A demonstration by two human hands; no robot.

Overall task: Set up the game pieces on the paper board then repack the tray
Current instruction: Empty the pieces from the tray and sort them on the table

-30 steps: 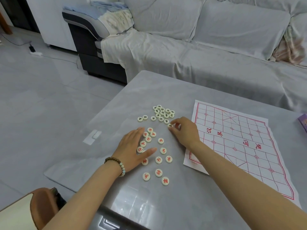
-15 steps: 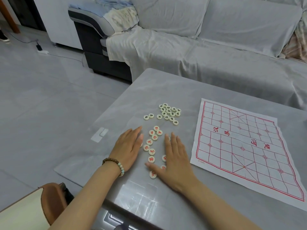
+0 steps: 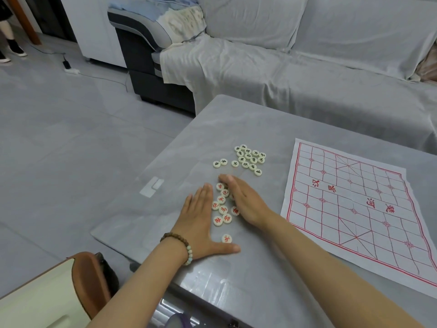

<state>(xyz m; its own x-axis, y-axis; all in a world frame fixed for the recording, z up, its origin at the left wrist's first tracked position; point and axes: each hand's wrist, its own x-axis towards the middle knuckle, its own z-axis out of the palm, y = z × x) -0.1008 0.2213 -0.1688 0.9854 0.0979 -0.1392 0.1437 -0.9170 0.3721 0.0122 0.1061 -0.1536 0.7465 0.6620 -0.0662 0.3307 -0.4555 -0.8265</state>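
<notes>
Several round cream pieces with red characters [image 3: 222, 209] lie bunched on the grey table [image 3: 248, 129] between my two hands. My left hand [image 3: 201, 221] lies flat to their left, fingers straight, thumb stretched out below one stray red piece [image 3: 226, 238]. My right hand [image 3: 243, 200] stands on its edge against the right side of the bunch, fingers straight, covering a few pieces. A cluster of black-character pieces [image 3: 248, 159] sits farther back. The paper board [image 3: 359, 209], white with a red grid, lies flat to the right with no pieces on it.
A grey-covered sofa [image 3: 307, 67] runs behind the table. A brown and cream chair back [image 3: 59, 287] is at the lower left. A small white rectangle [image 3: 151, 186] shows on the table's left part. A person's feet [image 3: 9, 48] stand at the far top left.
Both hands have closed in on the red pieces, sweeping them into a tighter bunch. My right hand has turned from flat onto its edge and moved forward. The view has shifted slightly.
</notes>
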